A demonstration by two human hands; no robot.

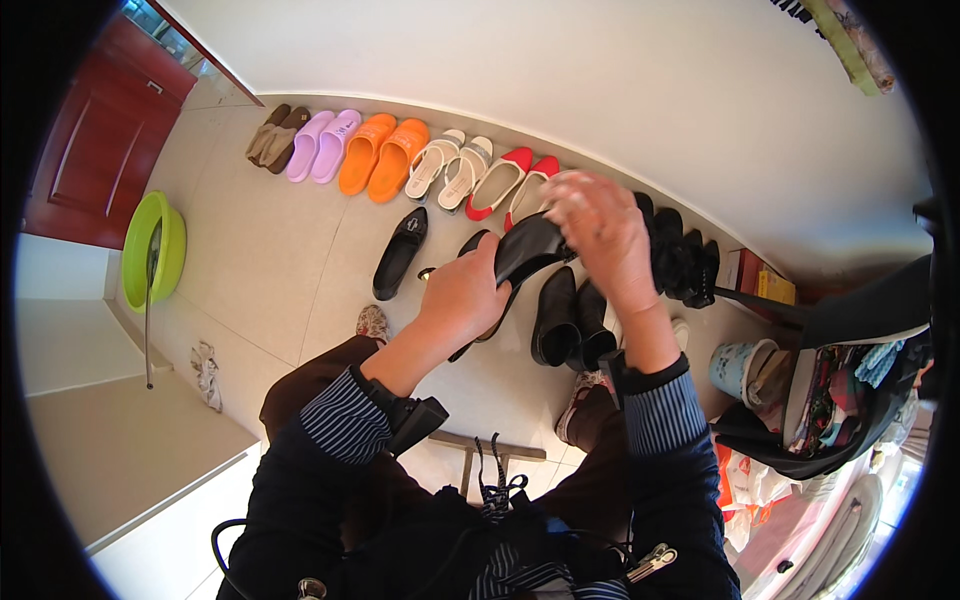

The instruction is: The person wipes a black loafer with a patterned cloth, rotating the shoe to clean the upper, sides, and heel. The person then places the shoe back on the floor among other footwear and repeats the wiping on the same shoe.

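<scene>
My left hand (466, 291) grips a black leather shoe (529, 246) by one end and holds it above the tiled floor. At the shoe's other end is my right hand (600, 225), blurred, with its fingers bent; whether they touch the leather or hold something small is unclear. Below and to the left, a black pointed loafer (400, 253) with a metal ornament lies on the floor. Part of another black shoe (472, 241) shows behind my left hand. A pair of black ankle boots (556, 319) stands below my right hand.
Along the wall stand brown slippers (277, 139), lilac slides (322, 146), orange slides (382, 157), white heeled sandals (448, 169), red-toed flats (501, 184) and several black shoes (675, 247). A green basin (176, 251) is at left. Right are a patterned bucket (731, 367) and a black bag (795, 457) of fabrics.
</scene>
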